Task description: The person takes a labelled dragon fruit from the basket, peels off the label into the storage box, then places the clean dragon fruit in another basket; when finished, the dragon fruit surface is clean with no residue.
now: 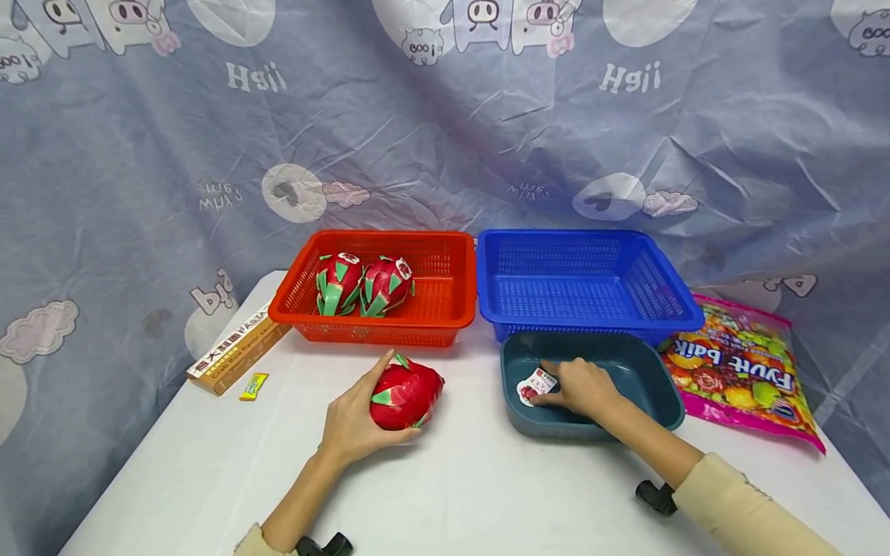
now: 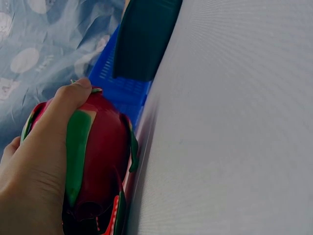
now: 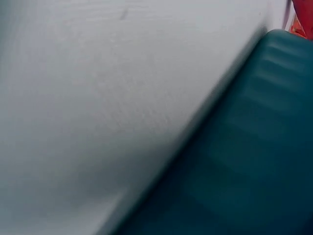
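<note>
My left hand [image 1: 351, 426] grips a red dragon fruit [image 1: 406, 395] with green scales, lying on its side low over the white table. In the left wrist view, the thumb lies along the dragon fruit [image 2: 105, 152], and the other fingers are mostly hidden behind it. Inside the dark teal bin [image 1: 524, 428], my right hand [image 1: 584, 388] holds white stickers [image 1: 537, 387] with a red fruit print between thumb and forefinger. The right wrist view shows only the blurred bin wall [image 3: 244, 147] and table, not the hand.
Two stickered dragon fruits [image 1: 364, 285] sit in a red basket [image 1: 384, 333] at the back. Right of it stands a blue basket [image 1: 584, 298], behind the teal bin. A candy bag [image 1: 739, 370] lies far right; a pasta box [image 1: 240, 348] and small yellow packet [image 1: 253, 386] lie left.
</note>
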### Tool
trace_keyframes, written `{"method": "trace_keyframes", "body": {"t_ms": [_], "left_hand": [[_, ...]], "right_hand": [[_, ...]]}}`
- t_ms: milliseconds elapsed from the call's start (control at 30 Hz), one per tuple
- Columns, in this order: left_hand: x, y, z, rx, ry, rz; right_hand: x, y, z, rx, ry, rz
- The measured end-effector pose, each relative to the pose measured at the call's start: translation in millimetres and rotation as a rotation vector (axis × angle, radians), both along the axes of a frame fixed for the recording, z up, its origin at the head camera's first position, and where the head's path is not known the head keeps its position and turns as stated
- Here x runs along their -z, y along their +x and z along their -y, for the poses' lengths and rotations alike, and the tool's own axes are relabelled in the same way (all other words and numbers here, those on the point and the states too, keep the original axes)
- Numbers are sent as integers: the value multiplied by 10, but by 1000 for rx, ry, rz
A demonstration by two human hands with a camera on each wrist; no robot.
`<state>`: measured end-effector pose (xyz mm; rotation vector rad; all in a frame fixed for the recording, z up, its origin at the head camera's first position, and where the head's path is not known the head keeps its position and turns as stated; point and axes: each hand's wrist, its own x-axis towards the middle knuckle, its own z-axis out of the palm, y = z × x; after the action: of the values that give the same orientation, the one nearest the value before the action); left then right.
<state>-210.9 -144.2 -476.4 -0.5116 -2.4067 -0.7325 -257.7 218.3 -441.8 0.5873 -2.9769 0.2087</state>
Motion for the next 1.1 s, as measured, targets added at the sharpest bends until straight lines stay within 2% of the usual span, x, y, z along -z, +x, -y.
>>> {"method": "trace_keyframes", "body": {"t_ms": [133, 267, 433, 700, 833, 933, 1033, 1100], "left_hand": [[20, 15, -8, 0, 5, 11], [29, 14, -10, 0, 8, 12], [23, 5, -13, -3, 4, 5], [10, -47, -32, 13, 8, -26], [10, -55, -43, 24, 9, -23], [13, -43, -33, 23, 7, -21], [17, -25, -10, 16, 4, -17], [18, -15, 9, 8, 5, -16]], "right_hand": [[7, 13, -14, -76, -42, -71], [13, 19, -11, -108, -84, -38], [28, 3, -3, -76, -82, 32], [-7, -32, -7, -14, -27, 55], [-57, -30, -45, 21, 14, 22], [-214, -12, -91, 43, -42, -38], [-525, -10, -187, 59, -178, -142], [-750, -51, -309, 66, -271, -257]]}}
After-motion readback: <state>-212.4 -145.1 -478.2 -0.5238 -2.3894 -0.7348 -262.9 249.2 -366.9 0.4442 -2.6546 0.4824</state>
